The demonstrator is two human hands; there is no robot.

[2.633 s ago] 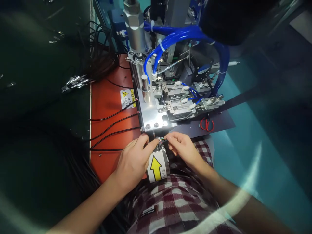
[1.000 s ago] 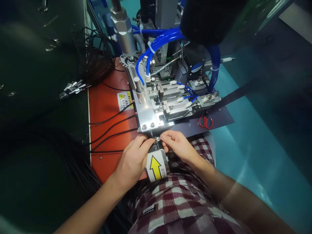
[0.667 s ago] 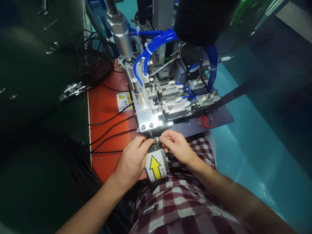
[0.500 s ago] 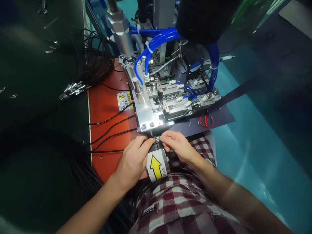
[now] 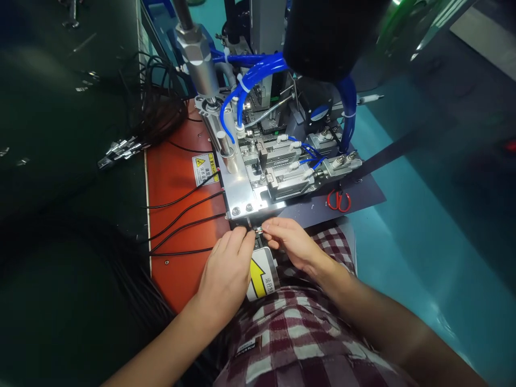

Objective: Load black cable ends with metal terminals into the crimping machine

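Observation:
My left hand [image 5: 228, 271] is closed, thumb and fingertips pinched at the front edge of the metal machine [image 5: 239, 193]. A black cable [image 5: 181, 251] runs across the orange board and disappears under this hand. Between the fingertips of both hands lies a small metallic connector [image 5: 259, 230] with fine coloured wire at it; its details are too small to make out. My right hand [image 5: 292, 242] pinches the connector from the right, fingers curled. Just below the hands is a rounded cover with a yellow arrow label [image 5: 264, 277], partly hidden by my left hand.
Several black cables cross the orange board [image 5: 177, 183]. A bundle of cables with silver metal plugs [image 5: 121, 150] lies at the left on a dark surface. Red-handled scissors [image 5: 339, 201] rest on the grey plate. Blue air tubes [image 5: 262, 67] arch over the machine.
My left hand has rolled over slightly to the right, covering more of the arrow label. Both hands stay at the same spot with the connector between them. The view has shifted a little.

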